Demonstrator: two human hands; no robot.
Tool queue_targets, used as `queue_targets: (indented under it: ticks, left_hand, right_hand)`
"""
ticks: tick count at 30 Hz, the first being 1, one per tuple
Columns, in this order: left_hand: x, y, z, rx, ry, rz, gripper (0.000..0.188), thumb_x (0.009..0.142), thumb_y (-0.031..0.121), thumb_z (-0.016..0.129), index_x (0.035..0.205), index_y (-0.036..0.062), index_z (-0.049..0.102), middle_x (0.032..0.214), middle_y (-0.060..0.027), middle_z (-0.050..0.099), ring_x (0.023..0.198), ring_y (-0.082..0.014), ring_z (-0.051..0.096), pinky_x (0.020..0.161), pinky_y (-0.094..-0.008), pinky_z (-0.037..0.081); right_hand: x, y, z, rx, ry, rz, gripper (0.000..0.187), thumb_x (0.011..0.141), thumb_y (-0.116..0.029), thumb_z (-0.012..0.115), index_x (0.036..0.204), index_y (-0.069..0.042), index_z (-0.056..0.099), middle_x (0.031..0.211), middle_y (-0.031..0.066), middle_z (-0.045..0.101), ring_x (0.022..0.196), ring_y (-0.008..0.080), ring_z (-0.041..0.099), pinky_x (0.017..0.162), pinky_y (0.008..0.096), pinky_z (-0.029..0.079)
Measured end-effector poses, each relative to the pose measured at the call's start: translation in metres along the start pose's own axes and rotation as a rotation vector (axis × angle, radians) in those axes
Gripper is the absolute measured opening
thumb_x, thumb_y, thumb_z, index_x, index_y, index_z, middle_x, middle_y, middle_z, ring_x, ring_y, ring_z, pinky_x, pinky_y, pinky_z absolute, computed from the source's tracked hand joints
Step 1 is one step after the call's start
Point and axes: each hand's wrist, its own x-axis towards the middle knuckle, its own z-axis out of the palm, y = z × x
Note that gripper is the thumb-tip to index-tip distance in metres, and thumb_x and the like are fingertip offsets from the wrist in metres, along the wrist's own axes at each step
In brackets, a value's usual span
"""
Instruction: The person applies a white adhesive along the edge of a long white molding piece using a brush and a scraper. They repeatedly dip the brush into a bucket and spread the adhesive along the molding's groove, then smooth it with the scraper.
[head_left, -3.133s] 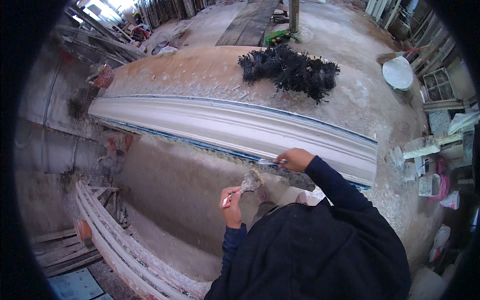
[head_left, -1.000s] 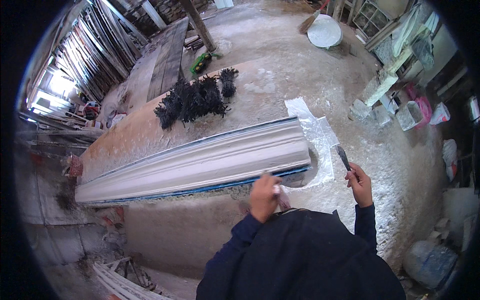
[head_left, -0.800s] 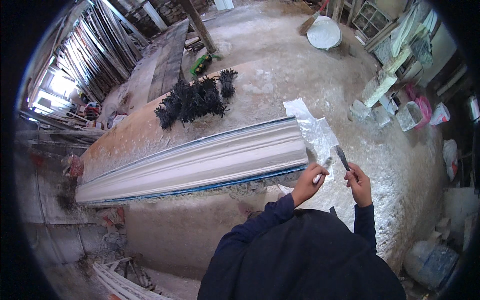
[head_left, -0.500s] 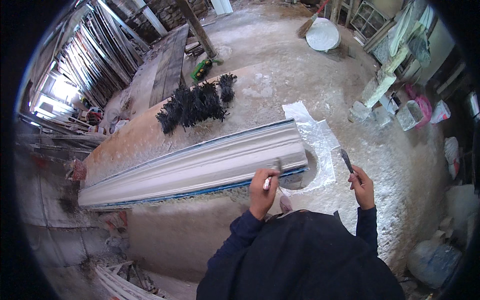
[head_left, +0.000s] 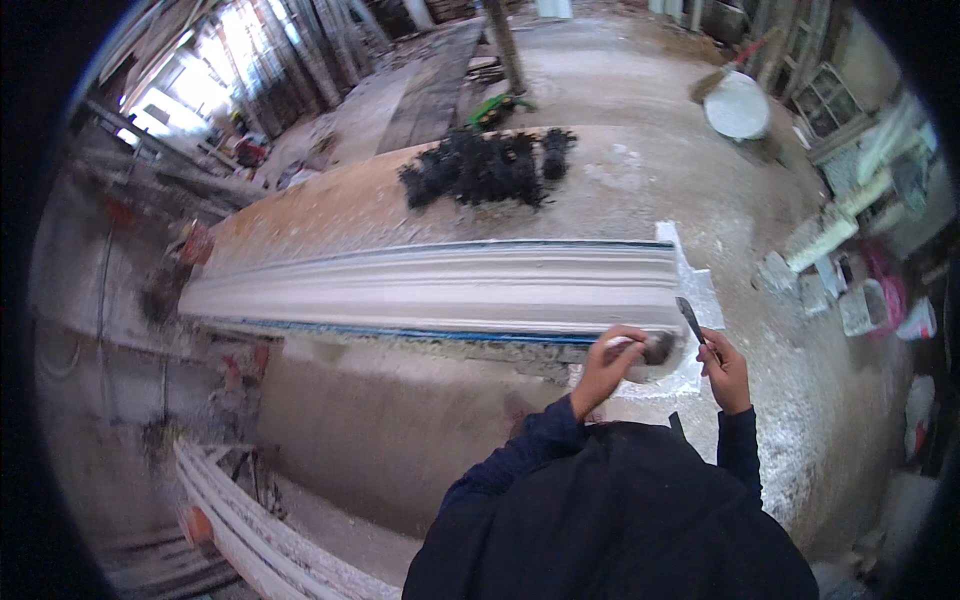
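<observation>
A long white plaster moulding (head_left: 430, 285) with stepped ridges runs from the left toward me, a blue strip (head_left: 420, 332) along its near edge. Close to its right end, my left hand (head_left: 606, 368) is closed around a small tool (head_left: 658, 347) with a pale handle and a dark, rounded head; blur hides its exact kind. My right hand (head_left: 730, 378) grips a narrow dark-bladed spatula (head_left: 688, 312), blade pointing up and away, just right of the moulding's end. White-smeared sheeting (head_left: 702, 285) shows under and beside that end.
Dark bundled fibre tufts (head_left: 480, 168) lie beyond the moulding. Farther off are a green object (head_left: 492, 112), a wooden post (head_left: 505, 50) and a round white lid-like disc (head_left: 737, 106) beside a broom (head_left: 708, 85). Clear containers (head_left: 862, 308) stand at right; pale slats (head_left: 240, 520) lie lower left.
My view has turned, shifting the scene rightward and levelling the moulding. My left hand has moved right, closer to the spatula in my right hand. Both hands keep their tools.
</observation>
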Motion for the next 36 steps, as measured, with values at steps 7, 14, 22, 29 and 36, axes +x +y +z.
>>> queue_targets:
  ticks: [7,14,22,29,36]
  left_hand:
    - [-0.080,0.039,-0.197,0.138,0.791,0.124,0.010,0.086,0.006,0.060,0.095,0.0032,0.061,0.093,-0.0026,0.060,0.088,-0.0110,0.056,0.076,-0.0237,0.046]
    - [-0.153,0.103,-0.383,1.401,0.994,0.361,0.010,0.082,0.003,0.060,0.092,0.0028,0.059,0.091,-0.0105,0.056,0.083,-0.0236,0.057,0.074,-0.0333,0.045]
    - [-0.222,0.145,-0.470,0.680,1.238,0.240,0.009,0.087,0.008,0.058,0.093,0.0013,0.058,0.095,-0.0064,0.057,0.083,-0.0155,0.056,0.070,-0.0273,0.047]
    - [-0.226,0.157,-0.462,0.169,1.265,0.079,0.013,0.089,0.011,0.056,0.097,0.0019,0.057,0.094,-0.0051,0.058,0.085,-0.0139,0.058,0.076,-0.0299,0.053]
    - [-0.231,0.146,-0.460,0.028,1.217,0.028,0.013,0.089,0.012,0.056,0.098,0.0022,0.057,0.096,-0.0053,0.057,0.088,-0.0137,0.058,0.076,-0.0291,0.053]
  right_hand:
    - [0.034,-0.020,0.073,-0.307,-0.363,-0.020,0.029,0.085,-0.015,0.058,0.113,-0.008,0.059,0.094,0.0161,0.065,0.082,0.0276,0.064,0.071,0.0333,0.048]
    - [0.046,-0.059,0.194,-0.417,-0.546,-0.131,0.028,0.085,-0.019,0.059,0.112,-0.013,0.061,0.097,0.0146,0.065,0.081,0.0307,0.063,0.070,0.0363,0.049]
    - [0.057,-0.089,0.301,-0.533,-0.626,-0.024,0.026,0.085,-0.023,0.059,0.110,-0.014,0.062,0.095,0.0151,0.065,0.086,0.0339,0.062,0.072,0.0402,0.048]
    - [0.081,-0.081,0.364,-0.654,-0.670,-0.114,0.028,0.087,-0.022,0.057,0.110,-0.008,0.061,0.070,0.0108,0.062,0.066,0.0267,0.061,0.064,0.0359,0.046]
    - [0.075,-0.125,0.482,-0.689,-0.620,-0.267,0.023,0.086,-0.023,0.051,0.103,-0.011,0.061,0.087,0.0197,0.064,0.082,0.0393,0.060,0.071,0.0486,0.047]
